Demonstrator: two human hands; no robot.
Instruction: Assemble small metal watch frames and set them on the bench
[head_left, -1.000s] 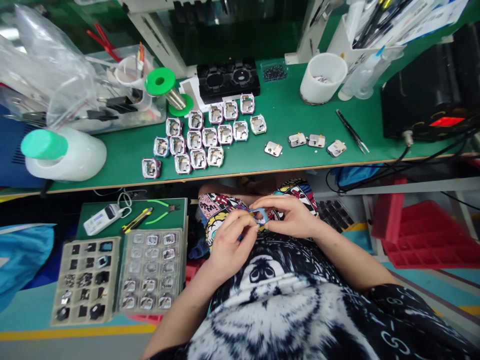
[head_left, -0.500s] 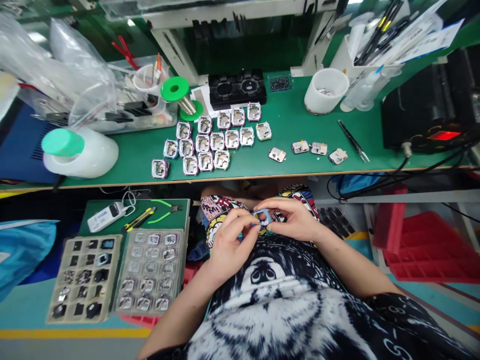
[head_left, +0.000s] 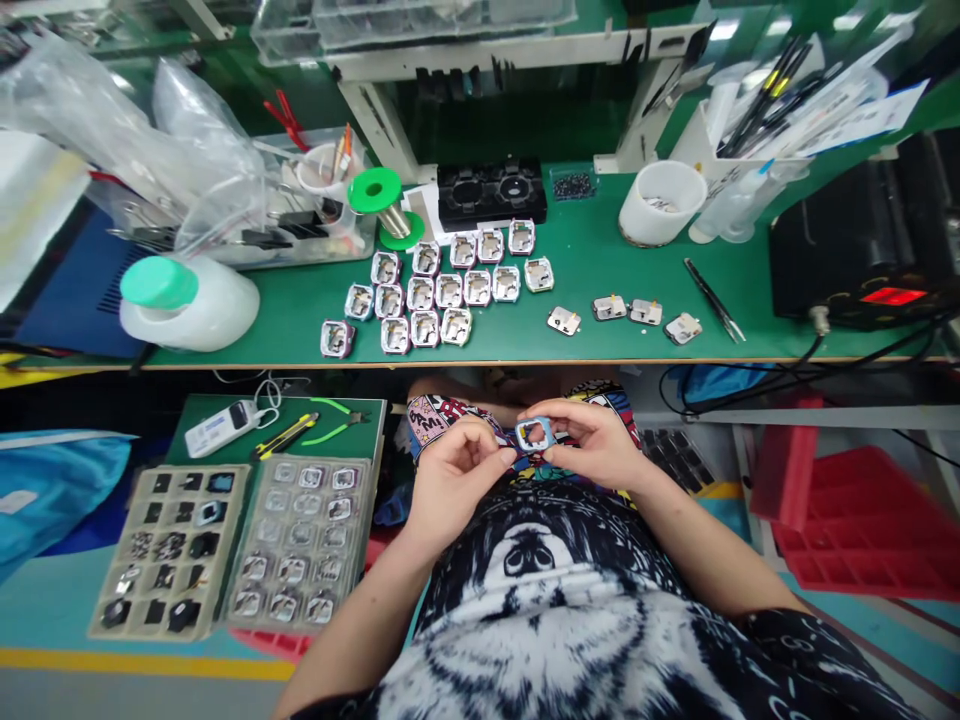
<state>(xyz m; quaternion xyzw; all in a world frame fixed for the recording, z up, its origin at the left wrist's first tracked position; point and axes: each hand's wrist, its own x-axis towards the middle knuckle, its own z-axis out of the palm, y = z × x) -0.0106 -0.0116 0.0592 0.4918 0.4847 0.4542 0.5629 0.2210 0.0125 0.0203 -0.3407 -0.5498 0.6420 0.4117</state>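
one right hand (head_left: 598, 441) partly covers a blue frame (head_left: 548, 432).

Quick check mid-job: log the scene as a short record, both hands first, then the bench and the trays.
Left hand: thumb tip close beside the blue frame; contact unclear
Right hand: blue frame held between thumb and fingers
Bench: cases in loose rows, green spool behind, four small flat parts, tweezers
Lower left of view: two compartment trays holding parts
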